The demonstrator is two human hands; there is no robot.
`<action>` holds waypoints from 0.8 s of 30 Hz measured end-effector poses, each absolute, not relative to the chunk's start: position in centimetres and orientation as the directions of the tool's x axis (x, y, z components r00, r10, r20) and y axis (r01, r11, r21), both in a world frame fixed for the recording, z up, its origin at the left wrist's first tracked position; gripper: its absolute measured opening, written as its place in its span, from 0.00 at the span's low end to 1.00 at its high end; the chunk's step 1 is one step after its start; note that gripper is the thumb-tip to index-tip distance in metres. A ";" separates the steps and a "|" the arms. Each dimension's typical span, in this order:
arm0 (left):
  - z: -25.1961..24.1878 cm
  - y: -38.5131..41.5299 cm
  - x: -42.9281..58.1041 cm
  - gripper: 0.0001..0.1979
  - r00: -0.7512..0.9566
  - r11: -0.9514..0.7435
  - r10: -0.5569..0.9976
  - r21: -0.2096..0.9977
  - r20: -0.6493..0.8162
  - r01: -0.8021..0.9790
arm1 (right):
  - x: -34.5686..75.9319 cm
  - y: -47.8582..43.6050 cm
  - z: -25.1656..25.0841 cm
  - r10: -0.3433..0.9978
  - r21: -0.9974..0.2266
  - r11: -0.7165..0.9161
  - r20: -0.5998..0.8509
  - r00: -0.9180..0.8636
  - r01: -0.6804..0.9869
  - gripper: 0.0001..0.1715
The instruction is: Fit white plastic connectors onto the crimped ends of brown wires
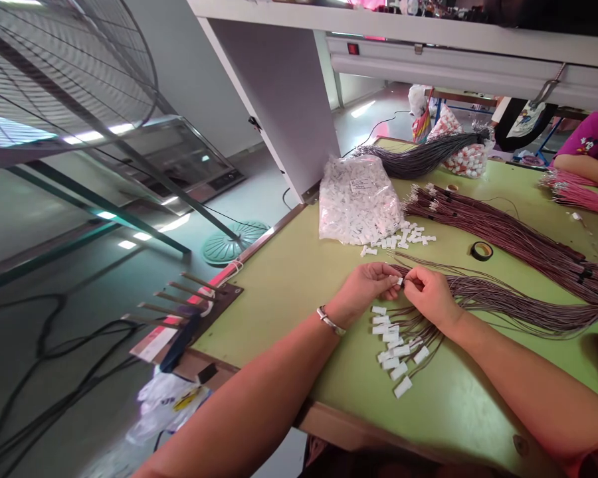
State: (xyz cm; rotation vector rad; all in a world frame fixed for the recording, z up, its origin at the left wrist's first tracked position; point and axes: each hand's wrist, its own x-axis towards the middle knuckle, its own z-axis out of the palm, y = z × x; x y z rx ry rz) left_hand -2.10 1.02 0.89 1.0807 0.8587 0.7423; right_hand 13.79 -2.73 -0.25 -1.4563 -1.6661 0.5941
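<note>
My left hand (366, 287) pinches a small white plastic connector (399, 281) above the green table (289, 292). My right hand (431, 295) is closed on thin brown wire ends that meet the connector. The two hands touch at the fingertips. Below them lie several wires with white connectors fitted (393, 345). They belong to a brown wire bundle (518, 302) that runs off to the right.
A clear bag of white connectors (356, 199) stands behind, with loose connectors (403, 238) spilled beside it. More wire bundles (503, 229) and a tape roll (481, 250) lie right. A dark wire bundle (423, 156) lies at the back. Another person's arm (585, 169) rests at far right. A floor fan (64, 73) stands left.
</note>
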 end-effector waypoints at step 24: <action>0.6 0.7 -1.5 0.09 0.456 0.247 0.869 0.967 -0.191 -0.065 | 14.2 -2.5 -0.3 0.964 -0.761 0.205 0.267 0.010 0.615 0.04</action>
